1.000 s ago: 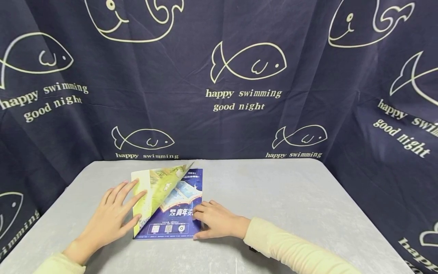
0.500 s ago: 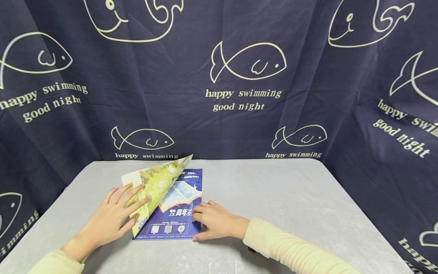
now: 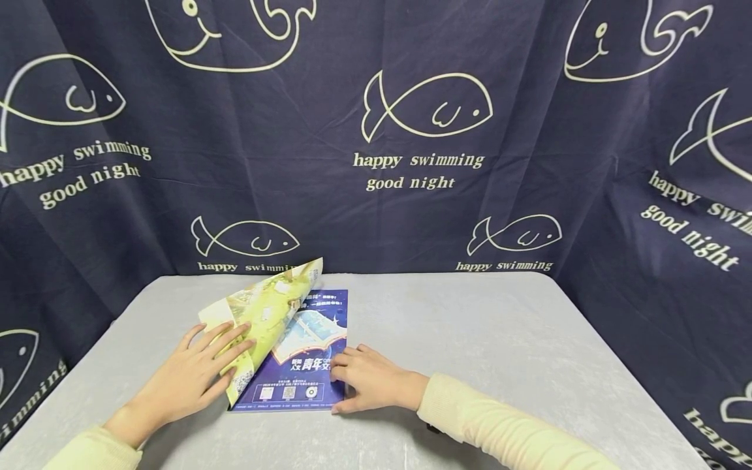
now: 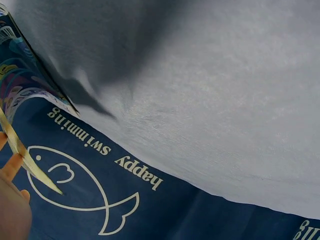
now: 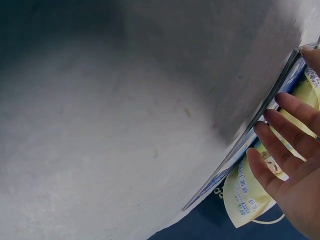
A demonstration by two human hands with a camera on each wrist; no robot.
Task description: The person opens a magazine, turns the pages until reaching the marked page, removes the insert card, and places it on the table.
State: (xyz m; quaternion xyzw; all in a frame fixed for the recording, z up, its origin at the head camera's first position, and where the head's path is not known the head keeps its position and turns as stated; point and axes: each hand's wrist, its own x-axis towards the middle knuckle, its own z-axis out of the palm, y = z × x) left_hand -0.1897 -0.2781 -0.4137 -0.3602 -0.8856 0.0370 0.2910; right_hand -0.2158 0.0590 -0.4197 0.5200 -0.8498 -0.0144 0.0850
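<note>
**Cover page lifted, magazine pinned to the table**

The magazine [image 3: 305, 356] lay flat on the grey table [image 3: 499, 339], a little left of its middle and near my edge of it, with its dark blue page facing up. Its yellow-green cover page [image 3: 264, 313] stood curled up and over toward the left, its far corner raised above the table.

My left hand [image 3: 196, 372] held that page: the fingers lay straight along its outer face, and I could not tell from the head view where my thumb sat. My right hand [image 3: 367, 378] rested flat on the magazine's lower right corner, fingers relaxed and slightly spread, pressing it down without gripping. In the right wrist view those fingers [image 5: 282, 150] reached across the magazine's edge.

Both my sleeves were pale cream. Behind the table hung a dark blue curtain [image 3: 411, 130] printed with fish outlines and the words "happy swimming good night".
</note>
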